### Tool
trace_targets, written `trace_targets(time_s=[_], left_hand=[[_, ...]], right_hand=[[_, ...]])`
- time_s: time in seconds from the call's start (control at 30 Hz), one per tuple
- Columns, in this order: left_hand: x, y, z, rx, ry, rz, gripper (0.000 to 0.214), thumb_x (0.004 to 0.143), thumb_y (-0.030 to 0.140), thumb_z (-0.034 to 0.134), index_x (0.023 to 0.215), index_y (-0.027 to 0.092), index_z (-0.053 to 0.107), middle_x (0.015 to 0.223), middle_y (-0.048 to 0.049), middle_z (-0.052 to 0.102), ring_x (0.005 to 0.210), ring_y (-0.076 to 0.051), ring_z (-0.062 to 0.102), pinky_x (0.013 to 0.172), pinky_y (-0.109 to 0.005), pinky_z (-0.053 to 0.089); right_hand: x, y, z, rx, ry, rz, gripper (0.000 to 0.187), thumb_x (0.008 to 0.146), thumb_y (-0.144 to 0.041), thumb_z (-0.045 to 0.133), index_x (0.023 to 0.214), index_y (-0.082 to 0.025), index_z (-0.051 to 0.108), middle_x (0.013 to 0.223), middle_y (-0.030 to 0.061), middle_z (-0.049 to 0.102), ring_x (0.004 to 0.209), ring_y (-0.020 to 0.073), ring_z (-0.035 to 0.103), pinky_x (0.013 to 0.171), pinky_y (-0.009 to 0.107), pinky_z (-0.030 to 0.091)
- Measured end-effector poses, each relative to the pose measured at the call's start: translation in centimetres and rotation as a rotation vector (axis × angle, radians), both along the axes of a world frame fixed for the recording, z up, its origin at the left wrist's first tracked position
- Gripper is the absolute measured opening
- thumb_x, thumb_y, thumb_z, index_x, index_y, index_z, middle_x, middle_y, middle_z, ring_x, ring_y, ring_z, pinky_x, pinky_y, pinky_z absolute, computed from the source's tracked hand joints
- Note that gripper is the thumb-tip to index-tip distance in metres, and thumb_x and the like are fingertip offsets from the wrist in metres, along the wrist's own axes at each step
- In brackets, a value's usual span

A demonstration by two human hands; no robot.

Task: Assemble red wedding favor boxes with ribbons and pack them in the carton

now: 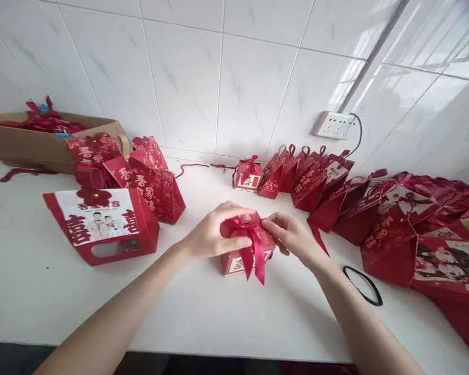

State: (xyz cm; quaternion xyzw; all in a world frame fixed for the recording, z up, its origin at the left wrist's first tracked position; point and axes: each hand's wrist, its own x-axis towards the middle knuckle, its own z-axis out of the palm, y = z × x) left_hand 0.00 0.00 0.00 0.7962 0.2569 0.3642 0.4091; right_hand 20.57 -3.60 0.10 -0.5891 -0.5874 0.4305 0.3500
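A small red gift box (230, 260) stands upright on the white table, with a shiny red ribbon (259, 258) tied in a bow on top and its two tails hanging down the front. My left hand (213, 234) is around the box's upper left side, thumb across the front near the knot and fingers over the top. At the bow's right side, my right hand (291, 237) pinches the ribbon loop between thumb and finger; the other fingers curl beside the box.
Red gift bags (310, 187) crowd the right side, and several larger ones (101, 224) stand at left. Behind those sits a cardboard box (27, 146) of ribbons. A finished small box (248, 174) stands near the tiled wall. A black band (363, 285) lies right; a power strip (336, 125) hangs above.
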Motion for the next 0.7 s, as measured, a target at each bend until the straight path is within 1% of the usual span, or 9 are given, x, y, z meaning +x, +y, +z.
trace_targets(time_s=[0.07, 0.13, 0.17, 0.23, 0.27, 0.3, 0.43, 0.6, 0.7], left_hand=[[-0.6, 0.3, 0.6, -0.065, 0.006, 0.17, 0.041, 0.076, 0.05, 0.057, 0.104, 0.02, 0.058, 0.102, -0.0047, 0.058, 0.097, -0.02, 0.054, 0.085, -0.03, 0.04], [-1.2, 0.7, 1.1, -0.136, 0.075, 0.289, 0.038, 0.08, 0.056, 0.048, 0.087, 0.02, 0.057, 0.082, -0.0009, 0.056, 0.079, -0.017, 0.052, 0.072, -0.029, 0.039], [-1.4, 0.8, 1.3, -0.184, 0.157, 0.338, 0.041, 0.081, 0.06, 0.045, 0.076, 0.02, 0.052, 0.07, 0.0016, 0.049, 0.068, -0.015, 0.048, 0.064, -0.028, 0.036], [-1.7, 1.1, 1.4, -0.257, 0.306, 0.372, 0.05, 0.079, 0.066, 0.044, 0.062, 0.019, 0.04, 0.058, 0.0047, 0.034, 0.054, -0.011, 0.036, 0.054, -0.026, 0.026], [-1.7, 1.1, 1.5, -0.273, 0.347, 0.367, 0.052, 0.077, 0.068, 0.045, 0.06, 0.019, 0.037, 0.056, 0.0052, 0.031, 0.052, -0.011, 0.033, 0.052, -0.026, 0.024], [-1.7, 1.1, 1.5, -0.277, 0.362, 0.361, 0.053, 0.076, 0.069, 0.046, 0.06, 0.019, 0.037, 0.056, 0.0054, 0.032, 0.051, -0.01, 0.033, 0.052, -0.026, 0.023], [-1.6, 0.6, 1.4, -0.239, 0.377, 0.384, 0.047, 0.073, 0.067, 0.054, 0.068, 0.02, 0.049, 0.067, 0.0037, 0.052, 0.061, -0.013, 0.048, 0.056, -0.024, 0.031], [-1.3, 0.4, 0.8, -0.219, 0.387, 0.39, 0.035, 0.077, 0.057, 0.054, 0.081, 0.023, 0.053, 0.08, 0.0027, 0.061, 0.069, -0.015, 0.056, 0.059, -0.025, 0.037], [-1.1, 0.4, 0.6, -0.239, 0.328, 0.379, 0.032, 0.08, 0.054, 0.052, 0.084, 0.023, 0.053, 0.086, 0.0023, 0.063, 0.071, -0.015, 0.06, 0.061, -0.025, 0.039]], right_hand=[[0.4, 0.2, -0.1, -0.029, 0.081, 0.018, 0.034, 0.079, -0.05, 0.058, 0.073, -0.018, 0.051, 0.051, -0.0067, 0.042, 0.042, 0.0053, 0.035, 0.037, 0.019, 0.026], [0.7, 0.3, -0.2, -0.051, 0.157, 0.041, 0.034, 0.079, -0.05, 0.059, 0.072, -0.018, 0.05, 0.051, -0.0072, 0.04, 0.043, 0.0052, 0.033, 0.038, 0.018, 0.025], [0.8, 0.4, -0.3, -0.062, 0.199, 0.055, 0.034, 0.079, -0.05, 0.06, 0.071, -0.018, 0.049, 0.051, -0.0073, 0.039, 0.044, 0.0051, 0.033, 0.038, 0.018, 0.024], [0.9, 0.4, -0.3, -0.072, 0.261, 0.083, 0.036, 0.079, -0.051, 0.06, 0.069, -0.018, 0.048, 0.051, -0.0071, 0.039, 0.044, 0.0049, 0.032, 0.038, 0.018, 0.023], [0.9, 0.4, -0.4, -0.072, 0.278, 0.092, 0.038, 0.08, -0.052, 0.06, 0.068, -0.018, 0.047, 0.052, -0.0067, 0.039, 0.044, 0.0048, 0.032, 0.038, 0.018, 0.023], [0.8, 0.4, -0.4, -0.071, 0.284, 0.098, 0.04, 0.081, -0.053, 0.059, 0.067, -0.018, 0.046, 0.053, -0.0064, 0.039, 0.044, 0.0048, 0.032, 0.038, 0.018, 0.023], [0.8, 0.4, -0.6, -0.079, 0.279, 0.106, 0.043, 0.082, -0.055, 0.057, 0.064, -0.018, 0.044, 0.054, -0.0053, 0.041, 0.044, 0.0047, 0.033, 0.038, 0.019, 0.025], [1.0, 0.5, -0.7, -0.129, 0.349, 0.184, 0.039, 0.08, -0.046, 0.061, 0.06, -0.018, 0.043, 0.053, -0.0057, 0.04, 0.044, 0.0057, 0.037, 0.036, 0.017, 0.029], [1.0, 0.4, -0.6, -0.157, 0.344, 0.204, 0.044, 0.08, -0.053, 0.059, 0.058, -0.018, 0.043, 0.051, -0.0051, 0.041, 0.044, 0.007, 0.041, 0.036, 0.018, 0.036]])
